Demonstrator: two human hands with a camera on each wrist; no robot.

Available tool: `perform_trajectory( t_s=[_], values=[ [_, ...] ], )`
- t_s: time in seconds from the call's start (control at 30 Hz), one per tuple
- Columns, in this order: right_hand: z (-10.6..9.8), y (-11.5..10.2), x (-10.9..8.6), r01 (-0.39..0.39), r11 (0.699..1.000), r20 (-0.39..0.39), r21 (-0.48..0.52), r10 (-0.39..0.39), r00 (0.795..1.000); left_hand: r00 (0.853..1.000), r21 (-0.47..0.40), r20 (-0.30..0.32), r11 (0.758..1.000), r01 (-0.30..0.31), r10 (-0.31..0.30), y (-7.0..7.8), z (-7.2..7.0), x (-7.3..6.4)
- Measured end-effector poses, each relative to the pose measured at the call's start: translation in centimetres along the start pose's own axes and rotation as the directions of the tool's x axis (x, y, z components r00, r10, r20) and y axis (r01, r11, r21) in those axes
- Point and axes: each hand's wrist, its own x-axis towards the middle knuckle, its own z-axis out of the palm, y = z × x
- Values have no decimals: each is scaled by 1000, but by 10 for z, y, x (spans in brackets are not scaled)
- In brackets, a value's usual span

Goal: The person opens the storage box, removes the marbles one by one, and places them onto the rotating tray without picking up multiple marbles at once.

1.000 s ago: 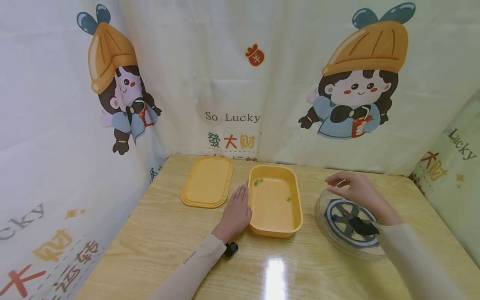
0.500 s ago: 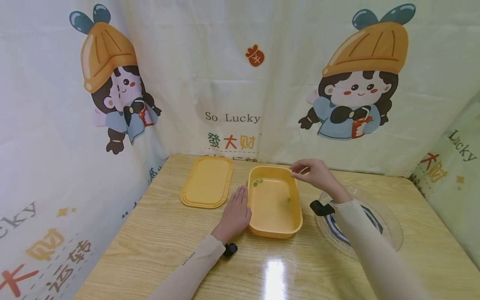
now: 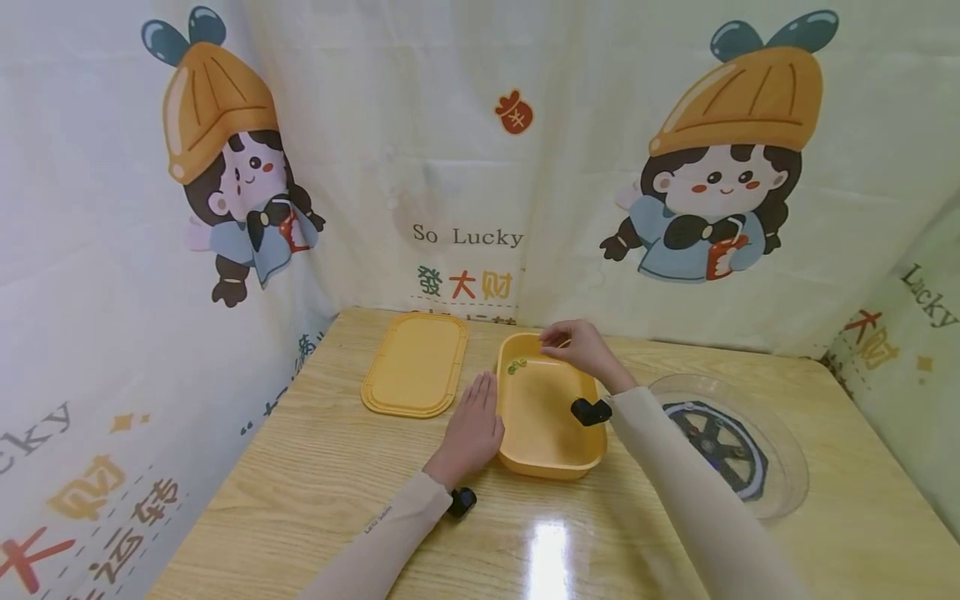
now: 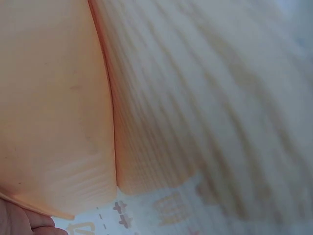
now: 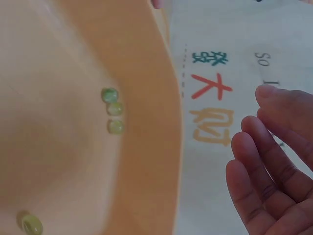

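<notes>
My left hand [image 3: 468, 429] lies flat with straight fingers against the left wall of a yellow plastic box [image 3: 551, 454]. Over the box's far right part hovers my right hand [image 3: 588, 354], fingers loosely bent. Nothing shows between its thumb and fingers [image 5: 239, 171] in the right wrist view. On the box floor sit several small green glass beads [image 5: 115, 108]; one yellowish bead [image 5: 32, 223] lies apart from a row of three. The left wrist view shows the box's outer wall [image 4: 54, 98] and some fingertips [image 4: 29, 220] at its rim.
A yellow lid [image 3: 416, 364] lies flat on the wooden table [image 3: 315, 483], left of the box. To the right stands a clear round dish [image 3: 795, 467] holding a dark spoked wheel-like board [image 3: 720, 442], partly behind the right sleeve. A printed curtain [image 3: 465, 167] hangs behind.
My right hand has moved left from over the clear dish to over the box. My left hand and the box have stayed in place.
</notes>
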Motion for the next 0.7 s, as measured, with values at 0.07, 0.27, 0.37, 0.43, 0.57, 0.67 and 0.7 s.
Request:
perform_trajectory(
  t_s=[0.07, 0.27, 0.37, 0.43, 0.57, 0.67, 0.7],
  values=[
    [7, 3, 5, -10, 1000, 6, 4, 10, 1000, 1000, 0, -5, 1000, -6, 6, 0, 0, 0],
    [27, 14, 19, -19, 999, 46, 42, 17, 999, 1000, 2, -11, 1000, -10, 10, 1, -1, -1],
    [36, 20, 23, -53, 997, 75, 62, 48, 996, 1000, 1, -9, 1000, -11, 11, 1, -1, -1],
    [42, 23, 25, -82, 994, 94, 74, 75, 993, 1000, 3, -11, 1000, -13, 13, 1, -1, -1],
    [51, 29, 27, -108, 991, 124, 73, 99, 987, 1000, 5, -9, 1000, -12, 12, 1, -2, -1],
    [58, 32, 28, -113, 990, 141, 82, 100, 985, 1000, 9, -9, 1000, -9, 9, 1, -2, -1],
    [60, 34, 28, -113, 990, 144, 82, 101, 984, 1000, 9, -10, 1000, -9, 9, 1, -2, -1]
  ],
)
